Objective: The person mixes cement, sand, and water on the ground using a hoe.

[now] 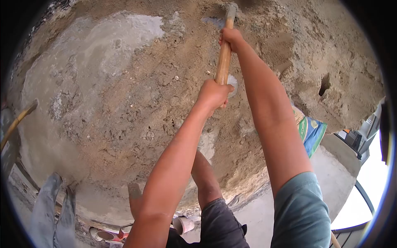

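Both my hands grip the wooden handle of a shovel. My left hand is closed round its lower part, nearer to my body. Farther up, close to the metal socket, my right hand wraps the handle. The shovel's head reaches the top edge of the view among damp sand; its blade is not clearly visible. Beneath and around it spreads a broad heap of brown sand and gravel. A pale round thing shows partly behind my left hand; I cannot make out what it is.
Wet grey mix pools at the left. Another person's grey trouser legs stand at lower left, with a wooden handle above. A blue-green printed bag lies right, by a concrete ledge. Buckets stand near my legs.
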Tool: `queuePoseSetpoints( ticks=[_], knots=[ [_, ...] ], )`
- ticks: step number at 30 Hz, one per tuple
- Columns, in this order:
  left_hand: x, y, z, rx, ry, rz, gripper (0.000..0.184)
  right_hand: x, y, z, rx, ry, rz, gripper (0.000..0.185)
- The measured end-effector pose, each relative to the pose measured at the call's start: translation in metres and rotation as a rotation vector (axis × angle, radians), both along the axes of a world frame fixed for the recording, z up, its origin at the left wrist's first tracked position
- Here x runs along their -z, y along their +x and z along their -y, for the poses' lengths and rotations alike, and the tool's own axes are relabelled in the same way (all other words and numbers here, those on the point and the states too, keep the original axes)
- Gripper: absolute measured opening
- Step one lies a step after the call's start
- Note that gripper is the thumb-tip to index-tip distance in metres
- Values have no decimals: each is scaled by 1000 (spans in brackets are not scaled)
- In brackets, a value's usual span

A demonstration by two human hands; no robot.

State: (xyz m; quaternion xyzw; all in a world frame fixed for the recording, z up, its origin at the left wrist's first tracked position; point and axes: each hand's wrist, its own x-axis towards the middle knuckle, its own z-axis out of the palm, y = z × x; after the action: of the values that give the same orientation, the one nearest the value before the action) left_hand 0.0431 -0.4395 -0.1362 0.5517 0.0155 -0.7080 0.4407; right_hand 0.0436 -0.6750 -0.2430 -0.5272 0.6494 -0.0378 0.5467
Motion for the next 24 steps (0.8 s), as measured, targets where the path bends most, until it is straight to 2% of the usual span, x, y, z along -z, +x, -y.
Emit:
queuePoseSetpoints(
  ticks=[3,6,9,10,13,15,18,20,22,23,24],
  knots=[
    [-9,-16,-57,-17,61,-50,18,17,-16,-55,-11,133,-128,20],
    [-33,-18,-133,-40,156,-178,16,14,-28,-150,-12,172,-244,18],
    [-36,-9,-214,-32,211,-188,14,55,-40,-228,-148,30,-398,28],
    [-37,-6,-235,-18,216,-180,13,41,-32,-243,-187,42,-417,29],
    [-62,-6,-273,-180,180,-343,12,-14,-6,-279,-297,56,-507,32],
    [-80,1,-311,-271,153,-451,11,-32,9,-311,-373,67,-558,31],
    [-107,33,-379,-384,148,-621,11,-57,36,-379,-392,42,-469,31],
    [-126,53,-437,-443,171,-743,12,-71,53,-440,-65,147,-279,23],
    [-148,71,-501,-509,182,-860,13,-77,64,-506,142,361,24,18],
    [-159,77,-534,-544,176,-923,14,-83,71,-542,169,390,30,19],
    [-167,75,-570,-559,201,-948,14,-112,84,-582,161,383,-25,26]
  ],
)
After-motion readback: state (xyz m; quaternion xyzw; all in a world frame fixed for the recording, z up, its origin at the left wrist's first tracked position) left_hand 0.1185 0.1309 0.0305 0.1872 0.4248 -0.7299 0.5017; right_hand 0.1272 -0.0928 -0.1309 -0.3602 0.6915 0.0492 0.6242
